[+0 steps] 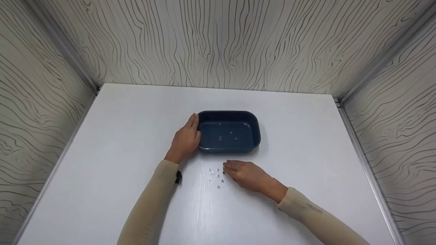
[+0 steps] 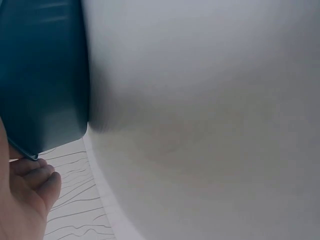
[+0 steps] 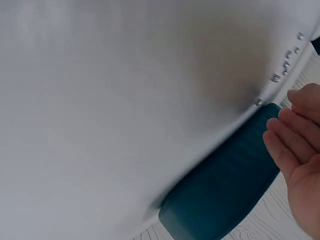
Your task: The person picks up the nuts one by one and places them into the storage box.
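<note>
The left hand (image 1: 185, 139) grips the left side of a dark blue bin (image 1: 229, 150), with its fingers bent at the rim. The right hand (image 1: 250, 177) is open, its fingers close together and just a little bent. Its fingertips are right beside a few small metal nuts (image 1: 218, 176); whether they touch one is hard to tell. These nuts lie loose on the white desk (image 1: 299, 143), just in front of the bin. Five more nuts (image 1: 231, 132) lie spread out on the bin's floor.

Dark letters (image 1: 314, 208) run along the right tan sleeve (image 1: 310, 212), but they are too small to read. The bin is smooth and a bit shiny, a long box with round corners. The nuts are tiny, silvery rings. The desk has faint streaks, and the pale walls (image 1: 218, 44) have wavy dark lines like wood. Gray posts (image 1: 64, 44) stand in the corners.
</note>
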### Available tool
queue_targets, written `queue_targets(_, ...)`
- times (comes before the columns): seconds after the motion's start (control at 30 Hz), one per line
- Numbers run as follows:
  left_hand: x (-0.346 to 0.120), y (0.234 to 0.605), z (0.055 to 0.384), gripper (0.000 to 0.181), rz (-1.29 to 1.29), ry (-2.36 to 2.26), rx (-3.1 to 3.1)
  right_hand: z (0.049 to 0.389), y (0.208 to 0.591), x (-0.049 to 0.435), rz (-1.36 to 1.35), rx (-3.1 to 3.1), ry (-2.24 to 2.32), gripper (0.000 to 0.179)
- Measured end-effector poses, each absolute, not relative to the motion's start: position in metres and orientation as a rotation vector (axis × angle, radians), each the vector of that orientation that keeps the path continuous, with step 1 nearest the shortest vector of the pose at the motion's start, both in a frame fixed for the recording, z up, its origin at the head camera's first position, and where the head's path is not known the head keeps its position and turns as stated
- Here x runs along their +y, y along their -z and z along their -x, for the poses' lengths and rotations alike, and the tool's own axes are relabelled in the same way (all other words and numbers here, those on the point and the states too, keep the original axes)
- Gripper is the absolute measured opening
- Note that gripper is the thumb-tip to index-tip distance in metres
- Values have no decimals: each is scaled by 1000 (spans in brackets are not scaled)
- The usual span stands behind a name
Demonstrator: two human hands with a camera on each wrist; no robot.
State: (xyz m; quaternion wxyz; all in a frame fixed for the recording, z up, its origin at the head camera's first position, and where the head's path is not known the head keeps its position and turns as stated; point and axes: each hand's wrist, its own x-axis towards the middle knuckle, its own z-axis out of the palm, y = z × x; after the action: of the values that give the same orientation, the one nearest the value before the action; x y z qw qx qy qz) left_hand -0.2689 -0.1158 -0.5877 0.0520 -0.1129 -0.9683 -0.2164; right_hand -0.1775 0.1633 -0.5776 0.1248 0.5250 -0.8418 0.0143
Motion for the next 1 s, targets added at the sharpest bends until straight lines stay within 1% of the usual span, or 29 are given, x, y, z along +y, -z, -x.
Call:
queue_targets(0.13, -116, 588, 268, 63, 346, 657, -2940, 178, 584, 165, -1585, -2377, 169, 35)
queue_targets(0.27, -115, 588, 267, 63, 348, 657, -2937, 183, 589, 167, -1630, -2290, 272, 40)
queue_targets(0.67, -114, 589, 267, 62, 342, 643, -2947, 194, 594, 165, -1712, -2135, 316, 35)
queue_targets(1.0, -116, 588, 268, 63, 343, 669, -2929, 195, 592, 165, -1704, -2186, 288, 39)
